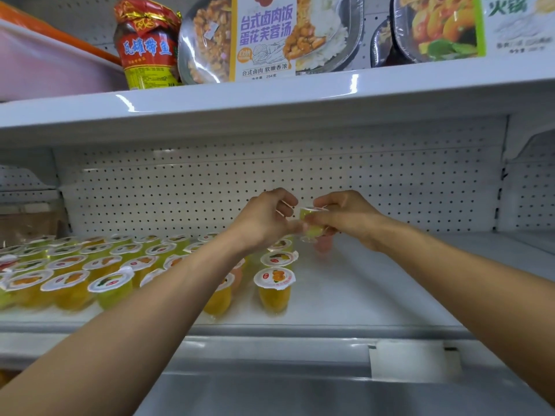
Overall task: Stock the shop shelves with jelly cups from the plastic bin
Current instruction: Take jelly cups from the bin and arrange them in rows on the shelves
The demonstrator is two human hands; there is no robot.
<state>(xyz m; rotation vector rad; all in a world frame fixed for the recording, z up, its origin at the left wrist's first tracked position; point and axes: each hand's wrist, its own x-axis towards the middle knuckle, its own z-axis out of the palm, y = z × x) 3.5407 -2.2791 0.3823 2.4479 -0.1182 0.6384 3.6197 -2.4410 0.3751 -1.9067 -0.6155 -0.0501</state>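
Cup (313,232) pinched by right hand (345,217) — left hand (264,220) curls at it, grip unclear — should go down upright by the row (274,279).

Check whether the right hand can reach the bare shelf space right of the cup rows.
Probably yes: the right hand, gripping a green jelly cup, hovers just over the bare shelf, and nothing stands in between.

Bare forearms (156,310), bare left hand (264,223), bare right hand (345,217)
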